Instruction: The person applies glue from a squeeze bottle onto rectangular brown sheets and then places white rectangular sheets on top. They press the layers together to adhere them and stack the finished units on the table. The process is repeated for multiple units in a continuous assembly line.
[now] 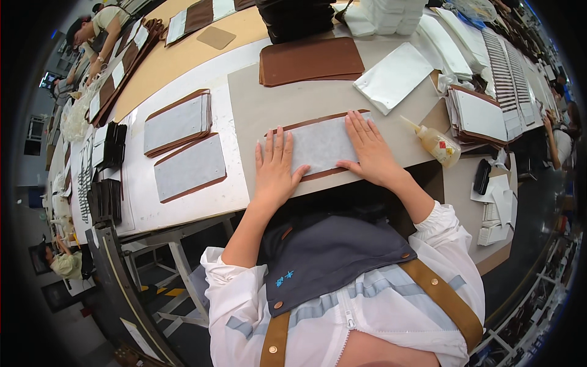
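A brown leather panel lies in front of me on the grey board, faced with a pale grey lining sheet that leaves brown strips showing along its long edges. My left hand rests flat on the sheet's left end, fingers pointing away from me and thumb out. On its right end my right hand lies flat too, fingers spread. Neither hand grips anything. To the right stands a clear squeeze bottle of yellowish liquid with a pointed nozzle.
Lined panels and a stack of them lie left. Beyond my hands are brown leather pieces and a white packet. Another lined stack sits right. Black pieces stand at the left edge. A co-worker leans over the far left.
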A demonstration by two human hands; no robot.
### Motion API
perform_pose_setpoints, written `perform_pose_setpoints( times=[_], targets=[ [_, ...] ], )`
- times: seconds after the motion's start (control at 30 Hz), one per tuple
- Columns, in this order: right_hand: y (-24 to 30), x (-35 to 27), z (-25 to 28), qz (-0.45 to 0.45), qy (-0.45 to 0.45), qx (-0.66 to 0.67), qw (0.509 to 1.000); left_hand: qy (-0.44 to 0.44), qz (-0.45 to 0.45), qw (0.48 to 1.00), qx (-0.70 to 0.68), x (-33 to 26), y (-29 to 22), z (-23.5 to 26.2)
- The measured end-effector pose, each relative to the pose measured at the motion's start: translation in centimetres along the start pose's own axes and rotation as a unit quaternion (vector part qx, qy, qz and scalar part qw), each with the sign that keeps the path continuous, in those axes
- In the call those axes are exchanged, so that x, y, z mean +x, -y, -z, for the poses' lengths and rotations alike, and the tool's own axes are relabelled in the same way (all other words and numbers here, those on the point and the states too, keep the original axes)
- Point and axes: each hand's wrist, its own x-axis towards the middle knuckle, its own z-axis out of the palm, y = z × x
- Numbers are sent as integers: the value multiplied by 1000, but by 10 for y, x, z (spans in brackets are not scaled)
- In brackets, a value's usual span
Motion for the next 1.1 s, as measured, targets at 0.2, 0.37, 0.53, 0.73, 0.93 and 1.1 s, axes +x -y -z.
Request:
perform_pose_setpoints(
  times=[0.2,0.37,0.53,0.73,0.93,1.1],
  targets=[
    [-10,-6,13,-38,-21,53,998,-91,65,941,-320,-15,18,9],
    [-20,-22,12,-51,0,-9,999,19,44,995,-92,-46,13,12],
    [-17,-33,15,-55,-11,-10,998,-19,54,981,-184,-60,8,25],
    [-2,-31,18,-44,-77,14,996,-86,35,989,-113,-49,8,21],
    [60,11,-2,107,-66,210,970,-116,24,993,-23,-46,-7,6],
    [82,29,-29,166,-54,192,966,-137,33,990,14,-46,-11,7]
  ],
)
